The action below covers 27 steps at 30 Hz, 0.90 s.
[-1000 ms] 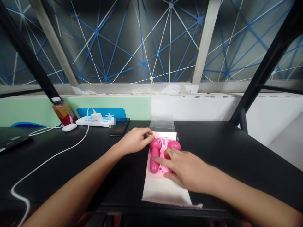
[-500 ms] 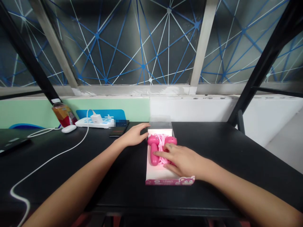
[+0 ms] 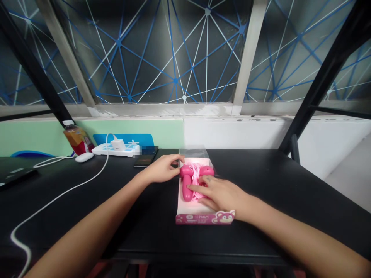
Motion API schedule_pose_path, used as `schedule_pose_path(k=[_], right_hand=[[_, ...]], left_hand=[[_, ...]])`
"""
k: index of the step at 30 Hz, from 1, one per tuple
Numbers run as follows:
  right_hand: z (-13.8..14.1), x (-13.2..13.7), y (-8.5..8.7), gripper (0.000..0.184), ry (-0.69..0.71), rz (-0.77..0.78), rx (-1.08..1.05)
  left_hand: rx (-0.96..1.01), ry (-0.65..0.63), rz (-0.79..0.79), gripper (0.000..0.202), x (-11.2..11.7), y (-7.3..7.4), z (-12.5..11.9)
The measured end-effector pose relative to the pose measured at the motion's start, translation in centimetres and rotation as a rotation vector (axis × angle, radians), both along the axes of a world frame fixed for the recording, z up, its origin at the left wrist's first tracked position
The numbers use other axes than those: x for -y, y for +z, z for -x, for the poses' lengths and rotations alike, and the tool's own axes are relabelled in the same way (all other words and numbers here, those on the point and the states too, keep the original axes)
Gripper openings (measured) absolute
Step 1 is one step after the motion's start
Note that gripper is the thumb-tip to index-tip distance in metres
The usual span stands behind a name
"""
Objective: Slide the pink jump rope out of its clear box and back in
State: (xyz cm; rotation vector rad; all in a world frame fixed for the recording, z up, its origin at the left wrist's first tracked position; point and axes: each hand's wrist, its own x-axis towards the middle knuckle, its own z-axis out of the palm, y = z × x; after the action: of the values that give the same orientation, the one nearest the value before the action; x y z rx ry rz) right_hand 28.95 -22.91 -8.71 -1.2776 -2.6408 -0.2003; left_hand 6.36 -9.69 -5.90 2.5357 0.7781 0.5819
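A pink jump rope with two thick pink handles (image 3: pixel 185 186) and a coiled pink cord lies on a pink-and-white card insert (image 3: pixel 199 216) with a cartoon figure on its near flap. The card's far end sits inside a clear plastic sleeve (image 3: pixel 193 153). My right hand (image 3: pixel 220 193) lies flat over the cord and the right handle, fingers stretched out and pressing on them. My left hand (image 3: pixel 162 168) rests at the sleeve's left edge, fingers curled against it.
The black table (image 3: pixel 275 193) carries a white power strip (image 3: pixel 116 148) with a charger and a white cable (image 3: pixel 58 197) trailing left, a dark phone (image 3: pixel 145 158), a white mouse (image 3: pixel 84 156) and a drink bottle (image 3: pixel 75 139). Black frame posts stand at both sides.
The card with the jump rope has slid away from me into the clear sleeve, and its near flap now stands folded up. Both hands moved forward with it.
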Motion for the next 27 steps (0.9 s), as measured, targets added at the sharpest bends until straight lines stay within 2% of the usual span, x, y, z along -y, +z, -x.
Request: schedule_pose_path(k=[5, 9, 11, 13, 16, 22, 27], right_hand=[[0.2, -0.9, 0.0, 0.044, -0.047, -0.164, 0.094], [1.3, 0.5, 1.0, 0.039, 0.019, -0.229, 0.094], [2.1, 1.6, 1.3, 0.043, 0.127, -0.118, 0.044], [2.8, 2.6, 1.3, 0.051, 0.33, 0.015, 0.013], [3.3, 3.2, 0.8, 0.057, 0.434, 0.101, 0.007], [2.8, 2.4, 0.8, 0.052, 0.244, 0.196, -0.076], [1.6, 1.6, 1.4, 0.052, 0.064, 0.16, -0.108]], left_hand=[[-0.073, 0.012, -0.132, 0.033, 1.7, 0.2, -0.3], [-0.088, 0.006, -0.18, 0.038, 2.0, 0.2, 0.3], [-0.095, 0.008, -0.196, 0.044, 1.9, 0.2, 0.7], [-0.103, 0.019, -0.211, 0.049, 1.8, 0.2, 1.1], [-0.11, 0.028, -0.235, 0.05, 1.6, 0.0, 1.3], [-0.082, 0.002, -0.245, 0.045, 1.7, -0.2, 1.0], [-0.059, -0.052, -0.229, 0.034, 2.5, 0.2, 0.4]])
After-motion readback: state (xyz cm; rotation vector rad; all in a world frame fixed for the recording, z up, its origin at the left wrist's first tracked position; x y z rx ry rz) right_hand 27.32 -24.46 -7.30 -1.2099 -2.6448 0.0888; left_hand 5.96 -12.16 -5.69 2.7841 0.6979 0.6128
